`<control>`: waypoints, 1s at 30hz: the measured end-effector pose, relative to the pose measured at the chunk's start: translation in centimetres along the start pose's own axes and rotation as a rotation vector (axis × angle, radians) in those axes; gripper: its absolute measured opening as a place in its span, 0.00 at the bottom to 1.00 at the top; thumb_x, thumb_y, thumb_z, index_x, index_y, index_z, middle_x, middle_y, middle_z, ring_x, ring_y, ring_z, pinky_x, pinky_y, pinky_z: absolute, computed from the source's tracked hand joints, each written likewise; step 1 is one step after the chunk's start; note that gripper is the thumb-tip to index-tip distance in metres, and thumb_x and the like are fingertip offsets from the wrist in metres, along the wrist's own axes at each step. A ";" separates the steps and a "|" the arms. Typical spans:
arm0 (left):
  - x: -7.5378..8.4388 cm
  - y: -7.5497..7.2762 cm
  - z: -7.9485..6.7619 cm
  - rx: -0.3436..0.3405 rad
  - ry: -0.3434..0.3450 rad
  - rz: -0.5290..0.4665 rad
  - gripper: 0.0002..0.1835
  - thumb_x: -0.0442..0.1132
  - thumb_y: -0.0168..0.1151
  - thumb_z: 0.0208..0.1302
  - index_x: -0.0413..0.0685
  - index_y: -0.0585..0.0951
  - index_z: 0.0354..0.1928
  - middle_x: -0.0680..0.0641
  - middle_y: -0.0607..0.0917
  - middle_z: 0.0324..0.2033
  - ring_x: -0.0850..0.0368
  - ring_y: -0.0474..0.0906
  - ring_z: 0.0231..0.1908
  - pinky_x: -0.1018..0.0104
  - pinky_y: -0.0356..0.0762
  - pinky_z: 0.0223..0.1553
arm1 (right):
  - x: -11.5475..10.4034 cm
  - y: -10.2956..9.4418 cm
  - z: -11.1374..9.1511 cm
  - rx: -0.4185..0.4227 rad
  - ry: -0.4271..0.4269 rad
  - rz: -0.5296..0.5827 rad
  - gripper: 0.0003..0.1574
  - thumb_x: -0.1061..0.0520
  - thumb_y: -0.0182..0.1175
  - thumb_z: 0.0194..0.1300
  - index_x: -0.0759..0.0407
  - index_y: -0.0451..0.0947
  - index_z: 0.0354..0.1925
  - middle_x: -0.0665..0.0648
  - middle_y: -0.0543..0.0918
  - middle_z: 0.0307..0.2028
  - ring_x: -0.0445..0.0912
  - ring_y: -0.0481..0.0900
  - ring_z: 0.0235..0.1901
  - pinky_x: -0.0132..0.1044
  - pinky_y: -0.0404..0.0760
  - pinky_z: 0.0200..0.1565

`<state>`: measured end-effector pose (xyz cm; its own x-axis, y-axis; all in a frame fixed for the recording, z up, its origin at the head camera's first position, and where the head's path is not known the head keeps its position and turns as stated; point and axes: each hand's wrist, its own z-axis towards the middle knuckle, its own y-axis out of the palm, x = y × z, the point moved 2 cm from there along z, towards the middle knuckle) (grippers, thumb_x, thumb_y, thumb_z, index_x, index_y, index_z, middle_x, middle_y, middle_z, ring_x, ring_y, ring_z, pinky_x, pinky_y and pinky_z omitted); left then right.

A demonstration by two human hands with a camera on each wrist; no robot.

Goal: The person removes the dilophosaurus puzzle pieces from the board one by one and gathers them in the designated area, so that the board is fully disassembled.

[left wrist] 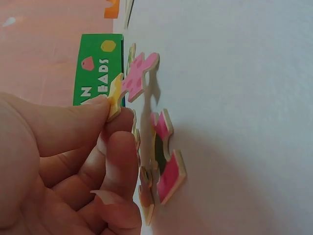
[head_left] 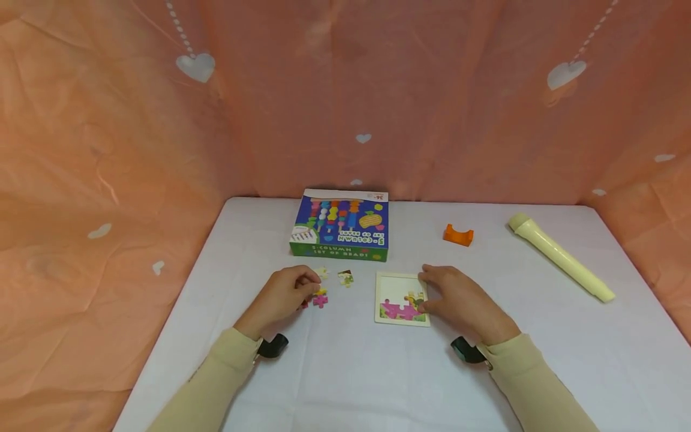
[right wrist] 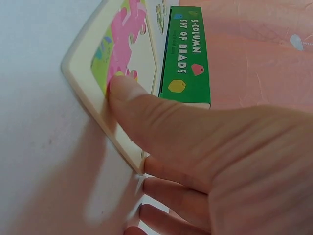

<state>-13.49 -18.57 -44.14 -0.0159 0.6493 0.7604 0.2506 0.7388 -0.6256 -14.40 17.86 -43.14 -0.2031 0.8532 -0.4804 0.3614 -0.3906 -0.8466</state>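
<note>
My left hand (head_left: 282, 298) pinches a pink and yellow jigsaw piece (left wrist: 137, 78) between thumb and fingertips, raised above the white tabletop. Just beneath it lie several loose pieces, one of them pink and dark green (left wrist: 171, 176). Another loose piece (head_left: 346, 278) is a little to the right, by the box. The square puzzle tray (head_left: 377, 300) lies flat, with pink pieces (head_left: 398, 310) fitted along its near side and bare board at its far left. My right hand (head_left: 463, 298) holds the tray's right edge, thumb on top of the pieces and fingers at the outer side.
Behind the loose pieces stands a blue and green bead-set box (head_left: 340, 225). An orange curved block (head_left: 458, 235) is at the back right, and a pale yellow microphone-shaped stick (head_left: 561, 257) lies farther right. Orange cloth (head_left: 432, 108) hangs along the table's back edge.
</note>
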 end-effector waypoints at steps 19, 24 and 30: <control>1.3 0.8 0.6 0.052 0.073 0.090 0.06 0.42 0.68 0.76 0.49 0.88 0.47 0.53 0.87 0.33 0.61 0.80 0.33 0.64 0.80 0.42 | 0.1 0.0 0.0 -0.005 0.011 0.020 0.42 0.47 0.76 0.68 0.58 0.76 0.75 0.61 0.71 0.80 0.65 0.65 0.80 0.66 0.68 0.76; 3.6 2.9 1.4 0.004 0.134 0.081 0.04 0.43 0.70 0.75 0.54 0.89 0.46 0.56 0.88 0.35 0.62 0.81 0.35 0.63 0.81 0.45 | 0.2 0.1 -0.1 -0.004 -0.001 0.007 0.43 0.47 0.76 0.67 0.58 0.76 0.75 0.60 0.71 0.79 0.64 0.65 0.80 0.65 0.68 0.76; 7.5 7.0 2.5 -0.115 0.170 0.092 0.06 0.47 0.68 0.77 0.56 0.88 0.47 0.57 0.85 0.37 0.59 0.80 0.39 0.64 0.81 0.45 | 0.2 0.0 -0.1 -0.011 0.010 0.018 0.45 0.45 0.78 0.65 0.56 0.76 0.75 0.58 0.71 0.80 0.63 0.66 0.80 0.65 0.69 0.76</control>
<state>-14.25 -8.08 -43.30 0.1736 0.6661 0.7254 0.3526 0.6457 -0.6773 -14.37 18.10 -43.22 -0.1875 0.8493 -0.4935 0.3754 -0.4023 -0.8350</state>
